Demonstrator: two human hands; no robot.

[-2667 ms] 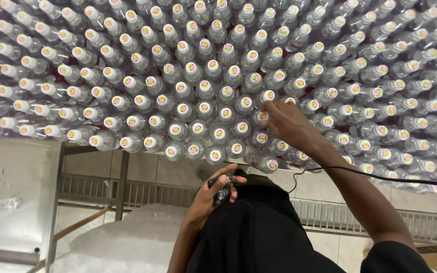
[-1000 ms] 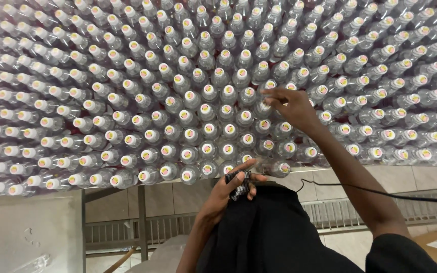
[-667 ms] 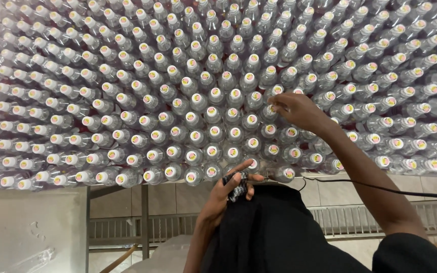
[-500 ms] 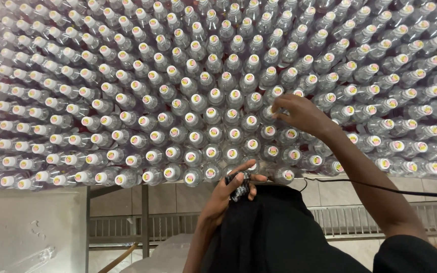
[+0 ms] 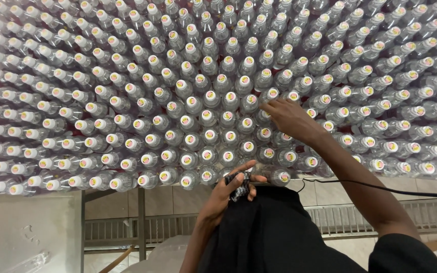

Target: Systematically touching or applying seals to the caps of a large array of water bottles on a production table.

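**Hands at the near edge of a field of capped bottles**

A dense field of clear plastic bottles (image 5: 213, 101) fills the upper part of the head view, each with a white cap, standing in tight diagonal rows. Everything else is placed against it.

Below its left edge stands a pale metal panel (image 5: 26, 232), and just right of that a grey railing (image 5: 117, 230) runs along a tiled wall.

Under the middle of the near row, the left hand (image 5: 231, 189) is closed around a small dark object (image 5: 240, 184), thumb and fingers pinching it against the top of a black cloth (image 5: 274, 232); what the object is cannot be made out. It sits just below the nearest bottles, not touching them.

Further right, the right hand (image 5: 292, 119) lies on the bottles a few rows in from the near edge, fingers loosely curled over the caps. Whether it grips one bottle cannot be told.

A thin black cable (image 5: 380, 188) crosses under the right arm.

Judging by the caps, every bottle in sight looks sealed, with no gap in the rows; any difference between handled and unhandled bottles does not show.
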